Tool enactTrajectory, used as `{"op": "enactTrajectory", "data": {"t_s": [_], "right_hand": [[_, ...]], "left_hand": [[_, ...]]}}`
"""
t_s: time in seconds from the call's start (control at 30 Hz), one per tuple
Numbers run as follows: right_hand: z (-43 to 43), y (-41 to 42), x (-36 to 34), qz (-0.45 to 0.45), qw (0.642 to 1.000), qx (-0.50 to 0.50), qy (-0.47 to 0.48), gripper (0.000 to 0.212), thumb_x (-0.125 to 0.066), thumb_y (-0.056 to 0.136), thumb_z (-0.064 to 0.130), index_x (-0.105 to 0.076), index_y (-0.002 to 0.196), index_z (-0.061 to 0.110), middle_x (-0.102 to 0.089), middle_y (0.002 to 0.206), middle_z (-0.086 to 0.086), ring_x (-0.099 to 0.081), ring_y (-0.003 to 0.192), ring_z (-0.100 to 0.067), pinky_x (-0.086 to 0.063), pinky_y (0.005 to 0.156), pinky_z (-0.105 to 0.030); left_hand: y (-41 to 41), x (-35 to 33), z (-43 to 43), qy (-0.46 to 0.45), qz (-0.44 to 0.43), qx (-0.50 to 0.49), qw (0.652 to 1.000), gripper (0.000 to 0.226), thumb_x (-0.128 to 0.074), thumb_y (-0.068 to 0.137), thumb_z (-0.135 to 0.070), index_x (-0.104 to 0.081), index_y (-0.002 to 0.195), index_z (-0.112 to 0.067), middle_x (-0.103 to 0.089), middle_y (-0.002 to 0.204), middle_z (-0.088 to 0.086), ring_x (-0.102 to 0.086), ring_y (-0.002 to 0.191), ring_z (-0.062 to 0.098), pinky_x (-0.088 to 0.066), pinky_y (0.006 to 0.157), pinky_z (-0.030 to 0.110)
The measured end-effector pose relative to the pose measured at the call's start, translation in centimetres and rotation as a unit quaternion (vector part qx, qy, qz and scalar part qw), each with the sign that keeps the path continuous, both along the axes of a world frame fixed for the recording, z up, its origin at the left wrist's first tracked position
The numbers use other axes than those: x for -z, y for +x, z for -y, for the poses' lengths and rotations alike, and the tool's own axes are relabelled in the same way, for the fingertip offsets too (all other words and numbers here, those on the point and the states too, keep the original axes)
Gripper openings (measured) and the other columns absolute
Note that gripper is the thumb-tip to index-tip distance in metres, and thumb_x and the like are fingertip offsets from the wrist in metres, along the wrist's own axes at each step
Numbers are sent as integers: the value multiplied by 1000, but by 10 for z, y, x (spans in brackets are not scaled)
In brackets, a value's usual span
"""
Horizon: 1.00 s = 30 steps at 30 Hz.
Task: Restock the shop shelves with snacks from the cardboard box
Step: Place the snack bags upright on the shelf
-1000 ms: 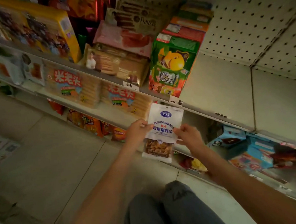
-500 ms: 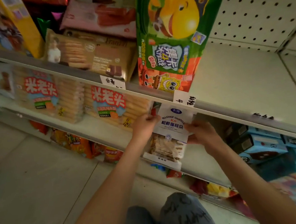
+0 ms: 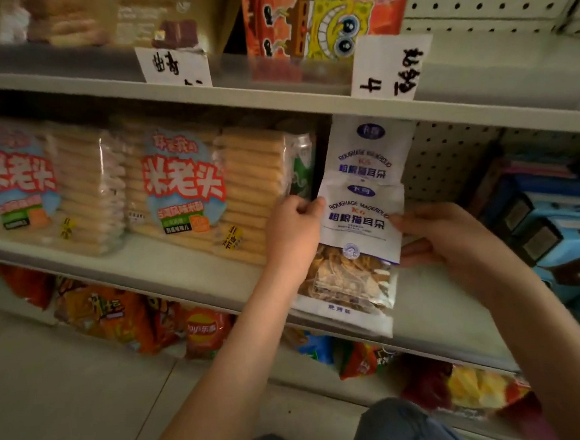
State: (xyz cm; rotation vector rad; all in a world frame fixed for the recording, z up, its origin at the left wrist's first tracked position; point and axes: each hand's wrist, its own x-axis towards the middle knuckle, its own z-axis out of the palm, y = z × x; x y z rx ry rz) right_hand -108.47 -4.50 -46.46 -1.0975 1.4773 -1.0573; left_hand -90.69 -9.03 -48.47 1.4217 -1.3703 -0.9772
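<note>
A white snack bag with blue lettering and a clear window of crisps leans on the middle shelf. My left hand pinches its left edge and my right hand holds its right edge. Directly behind it stands a second, identical white bag, its top under the upper shelf's lip. The cardboard box is out of view.
Rice cracker packs fill the middle shelf to the left. Blue boxes sit to the right. Crisp bags lie on the bottom shelf. Paper price tags hang from the upper shelf edge. My knees are below.
The view has closed in on the shelf. Both hands have pushed the white bag forward onto the middle shelf, in front of an identical bag that now shows behind it.
</note>
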Motion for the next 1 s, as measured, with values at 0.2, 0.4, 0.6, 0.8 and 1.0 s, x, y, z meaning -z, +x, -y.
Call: {"op": "enactTrajectory", "data": {"t_s": [0.2, 0.4, 0.6, 0.8, 1.0], "right_hand": [[-4, -1, -21, -14, 999, 16, -43, 7, -59, 90, 16, -64, 91, 10, -74, 73, -6, -72, 66, -22, -57, 51, -26], [-4, 2, -20, -70, 987, 79, -125, 5, -58, 92, 20, -63, 91, 20, -72, 87, 0, -72, 76, -17, -60, 67, -34], [6, 13, 2, -161, 959, 143, -183, 13, -58, 85, 39, -59, 77, 29, -70, 87, 1, -68, 82, -20, -57, 76, -48], [12, 20, 23, -172, 946, 175, -211, 14, -61, 88, 34, -57, 79, 24, -68, 84, 3, -66, 82, -17, -56, 76, -49], [18, 23, 36, -225, 953, 122, -161, 46, -72, 80, 27, -47, 118, 16, -58, 107, 8, -56, 96, -8, -46, 75, -17]], "left_hand": [[-4, -17, -2, -31, -46, 14, 998, 24, -54, 95, -32, -57, 76, -16, -62, 78, 2, -57, 70, 13, -43, 62, 28], [-16, -15, 1, -89, 0, -10, 996, 19, -50, 96, -34, -54, 83, -19, -58, 81, -4, -55, 72, 9, -41, 62, 24], [-17, -6, 12, -145, 52, -39, 987, 15, -49, 97, -25, -57, 98, -13, -60, 89, -3, -54, 78, 10, -33, 58, 13], [-22, -5, 4, -114, 35, -36, 992, 21, -50, 97, -19, -52, 117, -10, -58, 108, 2, -59, 100, 18, -41, 73, 22], [-22, 16, 1, -21, 78, 21, 997, 36, -56, 94, -23, -45, 126, -10, -57, 125, 6, -56, 114, 23, -42, 82, 25]]}}
